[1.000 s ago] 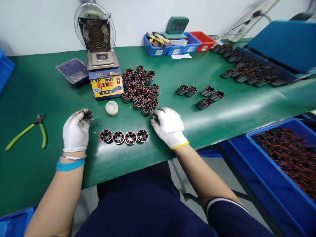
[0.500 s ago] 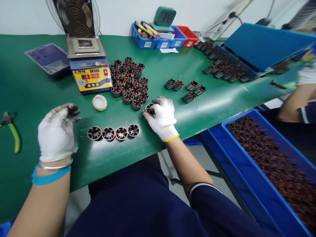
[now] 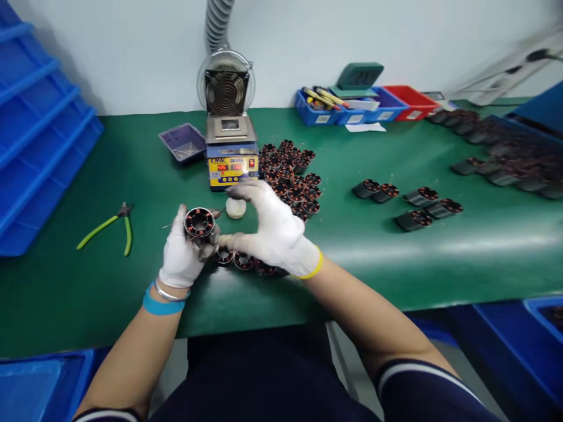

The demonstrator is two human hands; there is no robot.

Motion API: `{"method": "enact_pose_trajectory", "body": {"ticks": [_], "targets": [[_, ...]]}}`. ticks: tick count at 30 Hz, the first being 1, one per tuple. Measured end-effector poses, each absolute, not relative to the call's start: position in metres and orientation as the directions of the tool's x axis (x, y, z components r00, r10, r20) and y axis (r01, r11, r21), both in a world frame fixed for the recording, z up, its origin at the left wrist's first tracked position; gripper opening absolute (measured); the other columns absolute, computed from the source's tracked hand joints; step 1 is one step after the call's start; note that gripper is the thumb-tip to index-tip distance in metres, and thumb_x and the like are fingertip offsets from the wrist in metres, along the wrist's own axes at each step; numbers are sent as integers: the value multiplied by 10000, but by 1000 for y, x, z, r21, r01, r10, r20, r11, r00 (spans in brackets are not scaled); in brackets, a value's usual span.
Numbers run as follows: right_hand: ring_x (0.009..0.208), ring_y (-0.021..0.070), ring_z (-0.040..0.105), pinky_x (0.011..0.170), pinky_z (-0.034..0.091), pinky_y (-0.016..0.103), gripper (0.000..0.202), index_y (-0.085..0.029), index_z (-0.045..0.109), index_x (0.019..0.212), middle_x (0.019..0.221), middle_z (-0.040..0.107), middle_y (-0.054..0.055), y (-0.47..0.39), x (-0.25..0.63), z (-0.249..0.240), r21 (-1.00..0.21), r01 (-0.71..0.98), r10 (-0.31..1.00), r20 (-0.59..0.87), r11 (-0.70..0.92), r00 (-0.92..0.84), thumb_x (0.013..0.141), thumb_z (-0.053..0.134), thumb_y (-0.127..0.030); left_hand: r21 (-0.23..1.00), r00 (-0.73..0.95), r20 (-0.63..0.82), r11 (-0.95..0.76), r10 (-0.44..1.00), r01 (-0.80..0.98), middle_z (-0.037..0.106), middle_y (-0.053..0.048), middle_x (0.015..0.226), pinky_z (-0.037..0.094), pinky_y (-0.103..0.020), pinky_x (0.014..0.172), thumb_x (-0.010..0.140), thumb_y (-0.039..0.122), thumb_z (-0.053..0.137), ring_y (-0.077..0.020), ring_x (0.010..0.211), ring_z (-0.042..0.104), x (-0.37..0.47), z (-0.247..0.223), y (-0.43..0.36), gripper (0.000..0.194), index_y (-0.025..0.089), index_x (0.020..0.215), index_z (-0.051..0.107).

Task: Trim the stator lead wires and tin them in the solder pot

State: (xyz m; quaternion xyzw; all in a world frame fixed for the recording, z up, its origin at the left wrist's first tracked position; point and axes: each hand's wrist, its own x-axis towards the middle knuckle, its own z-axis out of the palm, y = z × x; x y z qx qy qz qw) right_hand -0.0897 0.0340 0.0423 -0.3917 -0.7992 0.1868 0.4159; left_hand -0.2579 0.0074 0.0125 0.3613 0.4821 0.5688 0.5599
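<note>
In the head view my left hand [image 3: 179,258], in a white glove with darkened fingertips, grips a wire-wound motor stator [image 3: 200,231] above the table. Its ring faces up, with copper windings inside and thin wire ends sticking out. Just to the right, my gloved right hand [image 3: 281,228] is open, thumb and fingers spread apart, with nothing between them. The thumb tip is close to the held stator; whether they touch I cannot tell. Beneath the right hand, a row of stators [image 3: 243,261] stands on the green table [image 3: 264,299], partly covered. A small round white dish [image 3: 236,208] shows behind the fingers.
Behind stands a solder pot [image 3: 232,167] with a lit display, beside a cluster of stators [image 3: 295,193] and a purple tray [image 3: 182,142]. Green-handled cutters [image 3: 125,220] lie left, near stacked blue crates [image 3: 35,129]. Several stators [image 3: 421,196] stand right. Small bins [image 3: 321,117] line the wall.
The view has turned left. My left hand, empty before, now holds a stator. My right hand has let go of the stator at the row's right end and moved left, opening.
</note>
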Motion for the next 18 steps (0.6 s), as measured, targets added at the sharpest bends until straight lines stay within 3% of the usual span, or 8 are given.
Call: {"method": "enact_pose_trajectory", "body": {"ticks": [2, 4, 8, 11, 13, 16, 18], "targets": [[1119, 271, 630, 993, 505, 455, 586, -202, 654, 1166, 1199, 670, 90, 35, -82, 42, -772, 477, 905, 320, 420, -279, 657, 844, -421, 892, 3, -206, 189, 979, -411, 534, -13, 563, 274, -274, 344, 833, 707, 512, -95, 367, 362, -261, 15, 7, 552, 193, 840, 714], [1059, 259, 655, 930, 539, 435, 553, -201, 675, 1154, 1152, 696, 74, 36, -80, 46, -842, 448, 937, 174, 301, -303, 662, 831, -397, 836, 51, -245, 237, 968, -494, 532, -10, 565, 221, -265, 343, 808, 701, 548, -83, 371, 329, -262, 16, 6, 528, 201, 839, 717], [935, 235, 669, 790, 560, 383, 414, -179, 713, 1068, 1040, 724, 71, 39, -89, 53, -902, 344, 930, 137, 260, -341, 728, 765, -410, 812, 26, -278, 249, 960, -528, 567, -27, 584, 225, -258, 358, 789, 694, 578, -107, 413, 401, -261, 14, 6, 505, 206, 814, 708], [761, 181, 649, 697, 538, 334, 246, -162, 715, 916, 869, 719, 51, 43, -95, 54, -916, 284, 911, 166, 285, -377, 829, 656, -385, 798, 79, -275, 273, 958, -538, 543, -17, 543, 199, -249, 361, 795, 678, 566, -91, 377, 340, -261, 15, 7, 490, 202, 772, 677], [746, 169, 637, 702, 527, 321, 188, -164, 696, 848, 827, 704, 41, 46, -95, 57, -865, 299, 875, 269, 403, -402, 858, 620, -335, 789, 121, -262, 285, 957, -545, 588, -25, 601, 245, -245, 370, 789, 586, 599, -95, 394, 375, -263, 18, 6, 395, 198, 796, 674], [824, 182, 638, 789, 526, 338, 129, -176, 678, 804, 853, 686, 38, 47, -94, 71, -677, 375, 759, 449, 633, -471, 868, 612, -266, 770, 42, -172, 161, 984, -617, 632, -46, 747, 466, -304, 508, 756, 382, 605, -171, 618, 585, -268, 21, 3, 173, 212, 726, 621], [884, 196, 639, 869, 519, 365, 103, -185, 688, 824, 891, 678, 33, 44, -95, 87, -517, 413, 657, 507, 750, -558, 871, 620, -245, 747, -109, -98, 1, 989, -664, 543, -25, 653, 489, -311, 545, 754, 321, 580, -163, 626, 570, -272, 21, 2, 251, 220, 556, 462]]}}
